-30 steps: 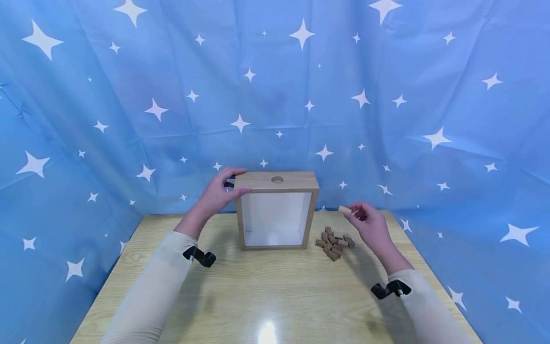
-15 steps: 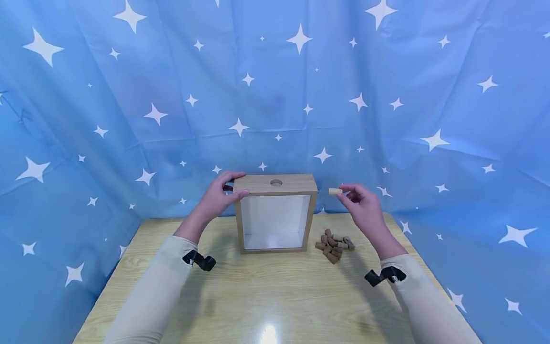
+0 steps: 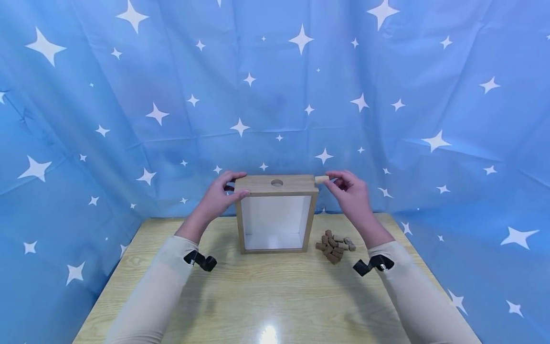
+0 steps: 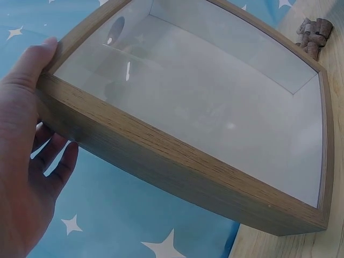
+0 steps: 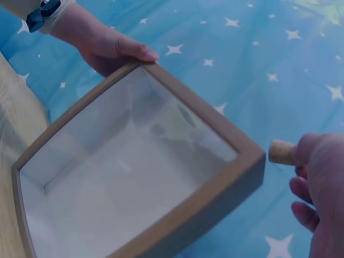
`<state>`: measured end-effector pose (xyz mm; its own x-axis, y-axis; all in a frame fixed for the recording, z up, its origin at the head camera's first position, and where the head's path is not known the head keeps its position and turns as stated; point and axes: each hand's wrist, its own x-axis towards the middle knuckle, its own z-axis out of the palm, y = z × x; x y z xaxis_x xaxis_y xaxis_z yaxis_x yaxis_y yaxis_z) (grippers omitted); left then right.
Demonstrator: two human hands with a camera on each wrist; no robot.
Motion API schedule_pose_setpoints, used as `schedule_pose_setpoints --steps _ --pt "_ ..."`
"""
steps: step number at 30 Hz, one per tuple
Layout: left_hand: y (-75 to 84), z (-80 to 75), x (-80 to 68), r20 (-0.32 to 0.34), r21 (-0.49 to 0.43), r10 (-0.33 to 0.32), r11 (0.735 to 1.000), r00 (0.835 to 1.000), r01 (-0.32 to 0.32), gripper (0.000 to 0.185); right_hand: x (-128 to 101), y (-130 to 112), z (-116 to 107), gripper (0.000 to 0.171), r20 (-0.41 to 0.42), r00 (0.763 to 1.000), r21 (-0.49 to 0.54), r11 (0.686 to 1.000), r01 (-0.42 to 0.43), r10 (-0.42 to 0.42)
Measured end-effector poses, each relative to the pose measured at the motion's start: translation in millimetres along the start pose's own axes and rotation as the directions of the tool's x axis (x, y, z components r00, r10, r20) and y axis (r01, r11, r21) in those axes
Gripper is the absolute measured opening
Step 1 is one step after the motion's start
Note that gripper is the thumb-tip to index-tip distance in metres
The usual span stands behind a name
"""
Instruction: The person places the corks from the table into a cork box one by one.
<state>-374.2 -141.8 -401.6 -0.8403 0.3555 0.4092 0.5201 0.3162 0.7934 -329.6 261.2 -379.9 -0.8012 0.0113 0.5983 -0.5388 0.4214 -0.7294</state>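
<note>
Though left view lacks it, pinched cork (image 5: 282, 152)

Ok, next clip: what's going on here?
A person's left hand grips the upper left corner of a box standing on a table. The right hand pinches a cork beside its upper right corner. The box has a hole in its top. More corks lie piled to its right.
</note>
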Motion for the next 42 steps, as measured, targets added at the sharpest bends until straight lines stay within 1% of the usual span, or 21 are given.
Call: schedule_pose_setpoints --steps 7,13,17,22,30,35,39,42 --pt "0.1 0.6 -0.7 0.005 0.002 0.003 1.000 1.000 -0.003 0.060 11 -14 17 0.023 0.037 0.999 0.043 0.999 0.000 -0.002" --pt "-1.3 0.3 0.8 0.002 -0.008 0.018 1.000 1.000 -0.018 0.057 21 -25 30 0.023 0.076 0.997 0.061 0.998 0.006 -0.011" --pt "-1.2 0.2 1.1 0.003 -0.016 0.015 1.000 1.000 -0.015 0.056 26 -31 38 0.023 0.112 0.994 0.055 0.998 0.001 -0.007" --pt "-0.7 -0.9 1.5 -0.001 -0.011 0.003 1.000 1.000 -0.003 0.058 33 -38 45 0.023 0.145 0.989 0.011 1.000 0.026 -0.027" --pt "-1.7 -1.9 1.5 0.000 -0.008 0.007 1.000 1.000 -0.007 0.063 39 -44 57 0.023 0.206 0.978 -0.046 0.998 0.051 -0.040" --pt "-2.0 -1.1 1.0 0.002 0.003 -0.014 1.000 1.000 0.014 0.065 42 -49 62 0.021 0.243 0.969 -0.084 0.994 0.074 -0.052" --pt "-1.6 -0.7 0.4 0.001 0.002 -0.021 1.000 1.000 0.021 0.065 44 -51 67 0.021 0.284 0.958 -0.111 0.991 0.075 -0.041" --pt "-1.7 -0.3 0.7 0.000 -0.003 -0.013 1.000 1.000 0.013 0.065 45 -52 70 0.021 0.305 0.952 -0.126 0.989 0.072 -0.030"
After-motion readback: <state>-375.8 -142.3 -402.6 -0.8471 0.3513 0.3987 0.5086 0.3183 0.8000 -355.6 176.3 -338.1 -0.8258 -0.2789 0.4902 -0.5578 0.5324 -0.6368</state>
